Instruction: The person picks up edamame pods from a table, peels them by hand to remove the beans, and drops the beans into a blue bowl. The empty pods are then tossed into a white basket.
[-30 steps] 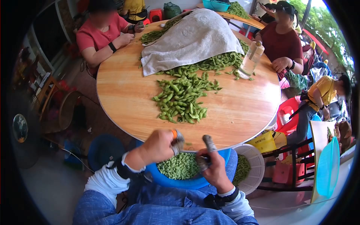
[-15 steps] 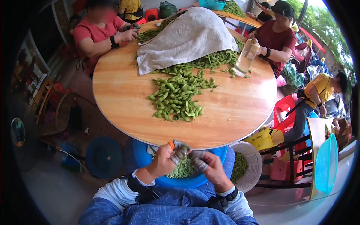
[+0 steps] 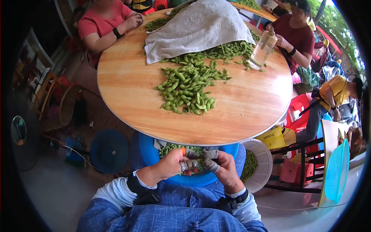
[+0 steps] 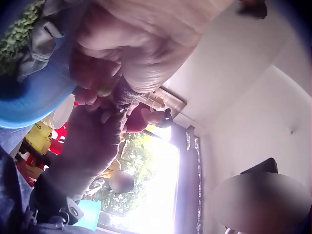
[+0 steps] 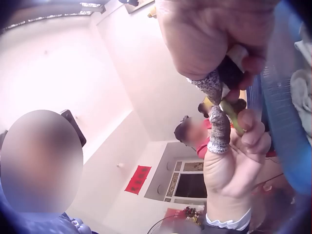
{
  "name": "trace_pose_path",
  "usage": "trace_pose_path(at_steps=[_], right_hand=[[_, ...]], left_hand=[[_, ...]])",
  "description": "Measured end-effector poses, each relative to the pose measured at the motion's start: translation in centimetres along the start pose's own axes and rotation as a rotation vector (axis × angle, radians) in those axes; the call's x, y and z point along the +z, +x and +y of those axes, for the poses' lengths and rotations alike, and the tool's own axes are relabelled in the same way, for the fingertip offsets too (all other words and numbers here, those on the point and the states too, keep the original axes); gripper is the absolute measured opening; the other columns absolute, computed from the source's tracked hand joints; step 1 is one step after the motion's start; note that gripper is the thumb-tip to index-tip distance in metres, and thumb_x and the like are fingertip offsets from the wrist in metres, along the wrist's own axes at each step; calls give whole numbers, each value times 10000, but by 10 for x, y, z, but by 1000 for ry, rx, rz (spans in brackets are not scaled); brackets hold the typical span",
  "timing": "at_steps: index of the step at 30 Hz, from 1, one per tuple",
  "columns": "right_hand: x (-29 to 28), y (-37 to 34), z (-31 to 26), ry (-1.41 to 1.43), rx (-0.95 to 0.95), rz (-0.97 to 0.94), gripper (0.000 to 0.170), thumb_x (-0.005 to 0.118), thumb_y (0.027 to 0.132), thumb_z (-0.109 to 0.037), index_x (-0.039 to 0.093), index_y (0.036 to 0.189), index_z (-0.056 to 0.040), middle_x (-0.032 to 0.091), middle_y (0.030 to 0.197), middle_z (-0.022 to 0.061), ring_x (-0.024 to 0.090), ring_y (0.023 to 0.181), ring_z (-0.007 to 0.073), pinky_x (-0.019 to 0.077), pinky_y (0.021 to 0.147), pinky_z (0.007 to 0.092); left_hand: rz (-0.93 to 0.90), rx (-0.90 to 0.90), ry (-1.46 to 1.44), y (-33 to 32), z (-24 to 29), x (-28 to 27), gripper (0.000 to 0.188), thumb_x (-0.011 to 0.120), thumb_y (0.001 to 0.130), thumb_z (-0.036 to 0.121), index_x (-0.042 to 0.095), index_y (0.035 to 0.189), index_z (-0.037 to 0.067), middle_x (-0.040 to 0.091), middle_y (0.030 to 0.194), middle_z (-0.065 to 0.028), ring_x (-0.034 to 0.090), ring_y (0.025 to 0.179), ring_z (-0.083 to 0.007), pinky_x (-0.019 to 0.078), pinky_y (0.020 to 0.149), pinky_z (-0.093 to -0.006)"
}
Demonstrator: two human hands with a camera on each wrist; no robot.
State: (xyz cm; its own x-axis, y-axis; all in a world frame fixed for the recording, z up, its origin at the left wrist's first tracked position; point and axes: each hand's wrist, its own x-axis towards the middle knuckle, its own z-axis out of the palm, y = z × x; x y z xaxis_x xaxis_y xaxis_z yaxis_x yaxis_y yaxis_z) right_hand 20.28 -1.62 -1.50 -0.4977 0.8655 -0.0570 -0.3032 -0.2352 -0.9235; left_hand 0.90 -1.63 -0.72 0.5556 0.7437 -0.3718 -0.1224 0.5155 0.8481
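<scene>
My left hand (image 3: 167,165) and right hand (image 3: 228,174) meet just beyond the table's near edge, over a blue basin (image 3: 185,180). Shelled green beans (image 3: 167,148) lie in the basin. Grey wrappings cover some thumbs and fingers, and an orange band shows on a left finger. In the right wrist view, a green soybean pod (image 5: 234,118) runs between the hands. My left thumb and fingers pinch it, while the curled right fingertips grip its upper end. Backlight darkens the left wrist view, where the right hand (image 4: 85,146) faces the left hand (image 4: 141,44).
A round wooden table (image 3: 131,92) carries loose soybean pods (image 3: 189,89), a larger heap under a grey towel (image 3: 201,29) and a clear bottle (image 3: 262,50). A white basket (image 3: 262,166) with pods stands right of the basin. Two people sit across the table.
One second ago my hands were apart, the left blurred near the table edge. They came together over the basin and now hold a pod between them. The head view has shifted slightly.
</scene>
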Motion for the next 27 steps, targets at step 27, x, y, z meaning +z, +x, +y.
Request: trace_pose_path(at_steps=[27], right_hand=[[10,-2,-2,272,309,191,135,545,811,-144,581,891,-41,601,781,17,504,662,58,388,565,179]], left_hand=[[388,1149,1346,-1,2,1,194,596,559,43,539,722,-45,533,847,-146,528,678,-264,452,578,-353]])
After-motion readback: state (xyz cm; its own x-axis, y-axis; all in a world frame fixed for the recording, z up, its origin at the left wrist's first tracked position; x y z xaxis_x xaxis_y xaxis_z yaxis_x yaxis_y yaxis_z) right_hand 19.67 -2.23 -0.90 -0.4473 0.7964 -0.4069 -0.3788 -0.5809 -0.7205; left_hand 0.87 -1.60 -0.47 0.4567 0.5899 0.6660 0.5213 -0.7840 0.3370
